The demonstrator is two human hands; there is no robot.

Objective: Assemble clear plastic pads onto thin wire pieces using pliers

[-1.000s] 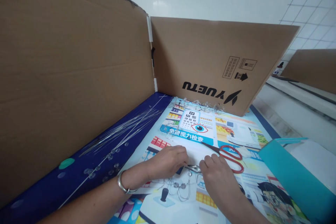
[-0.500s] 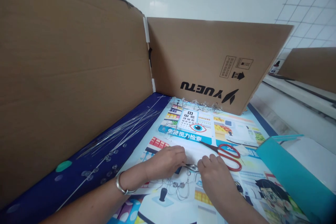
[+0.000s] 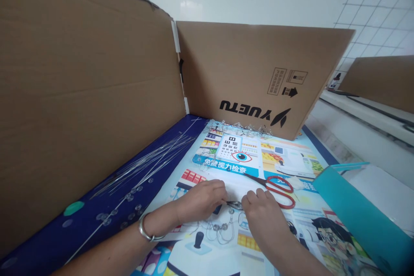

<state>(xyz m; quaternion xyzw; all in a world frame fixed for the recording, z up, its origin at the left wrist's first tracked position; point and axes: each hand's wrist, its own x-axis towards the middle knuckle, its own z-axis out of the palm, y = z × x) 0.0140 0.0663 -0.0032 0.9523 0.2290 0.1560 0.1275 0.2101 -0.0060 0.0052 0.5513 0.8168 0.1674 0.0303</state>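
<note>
Fingers curled and closed, my left hand (image 3: pixel 202 200) pinches something too small to make out above the printed mat. Close to its right, my right hand (image 3: pixel 265 217) is closed around a small silver metal tool (image 3: pixel 234 204), which looks like pliers. Only a short metal part shows between the two hands; its handles are hidden in my right fist. Just below hangs or lies a looped thin wire with clear beads (image 3: pixel 220 227). Red-handled scissors (image 3: pixel 280 190) rest on the mat beyond my right hand, blades pointing left.
Thin straight wires (image 3: pixel 142 166) and loose clear beads (image 3: pixel 129 198) lie on the blue strip at left, near a green disc (image 3: pixel 74 208). Cardboard panels (image 3: pixel 258 64) stand at left and back, with beaded pieces (image 3: pixel 239 129) along the base. A teal folder (image 3: pixel 355 211) is at right.
The view has shifted slightly. Both hands stay almost in the same place around the metal tool, with no clear change in their grip.
</note>
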